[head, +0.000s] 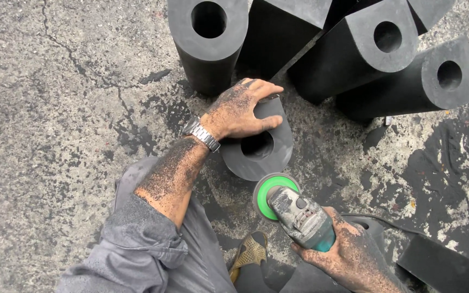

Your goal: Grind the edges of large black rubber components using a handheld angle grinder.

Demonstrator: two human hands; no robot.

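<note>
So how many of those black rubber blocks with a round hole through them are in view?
4 show a hole: one under the left hand at, one top centre, two top right. Other black pieces may hide holes.

There is a single view, taken from a camera on the person's head and aimed steeply, almost straight down, at the cracked concrete floor. It sits close: the left hand lies near the middle of the frame and the right hand at the lower right edge, with the grey sleeve cut off by the bottom border. The black rubber blocks at the far side run past the top edge. No second view is present, so nothing overlaps.
</note>
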